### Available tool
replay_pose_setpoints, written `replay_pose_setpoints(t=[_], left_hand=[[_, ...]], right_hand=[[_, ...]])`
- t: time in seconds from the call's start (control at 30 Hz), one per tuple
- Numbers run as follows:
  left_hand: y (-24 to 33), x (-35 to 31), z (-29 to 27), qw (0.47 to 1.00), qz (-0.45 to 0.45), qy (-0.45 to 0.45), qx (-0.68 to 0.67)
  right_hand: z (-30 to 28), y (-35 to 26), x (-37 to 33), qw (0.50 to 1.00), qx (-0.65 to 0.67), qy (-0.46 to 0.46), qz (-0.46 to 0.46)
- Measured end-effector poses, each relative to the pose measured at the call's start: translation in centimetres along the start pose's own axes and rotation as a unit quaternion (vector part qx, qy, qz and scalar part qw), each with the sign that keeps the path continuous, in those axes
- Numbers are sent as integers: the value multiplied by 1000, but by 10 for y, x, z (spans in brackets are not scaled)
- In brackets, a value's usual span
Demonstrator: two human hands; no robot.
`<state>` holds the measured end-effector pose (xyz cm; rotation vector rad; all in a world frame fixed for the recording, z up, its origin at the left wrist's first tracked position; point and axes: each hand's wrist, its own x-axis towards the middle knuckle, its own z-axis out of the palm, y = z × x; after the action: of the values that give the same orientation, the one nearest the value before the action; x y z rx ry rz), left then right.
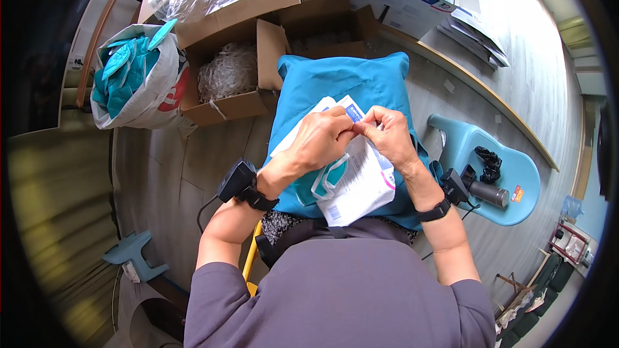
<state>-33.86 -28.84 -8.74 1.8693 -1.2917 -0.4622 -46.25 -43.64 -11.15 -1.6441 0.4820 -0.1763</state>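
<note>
Over my lap lies a blue cloth-covered cushion (345,77). Low above it, my left hand (322,134) and my right hand (390,136) meet with thumbs and fingers pinched together at the upper edge of a white printed packet (361,183). The packet's lower end slants toward me. A teal face mask (311,187) with white ear loops lies beside the packet, below my left hand. Beyond my fingers another white and blue packet (352,109) partly shows. My fingers hide the pinched edge, so whether it is open I cannot tell.
At the far left stands a white bag (145,100) full of teal masks (122,74). Beside it a cardboard box (225,104) holds white elastic loops (229,71). A light-blue stool (509,148) at right carries a dark cylinder (488,193). Boxed packets (416,3) stand at the back.
</note>
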Motion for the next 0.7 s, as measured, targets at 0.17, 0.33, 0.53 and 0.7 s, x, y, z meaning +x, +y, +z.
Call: replay_pose_setpoints(t=[0.17,0.33,0.53,0.7], left_hand=[[49,-22,-3,994,75,40,-62],[86,-50,-36,961,28,-84,-261],[34,-25,-46,950,-251,-61,-174],[-23,10,-3,973,-207,30,95]], right_hand=[[-3,12,16,991,14,104,83],[-12,17,7,985,-141,92,48],[-4,18,9,955,-243,131,-110],[5,2,12,990,-86,106,-28]])
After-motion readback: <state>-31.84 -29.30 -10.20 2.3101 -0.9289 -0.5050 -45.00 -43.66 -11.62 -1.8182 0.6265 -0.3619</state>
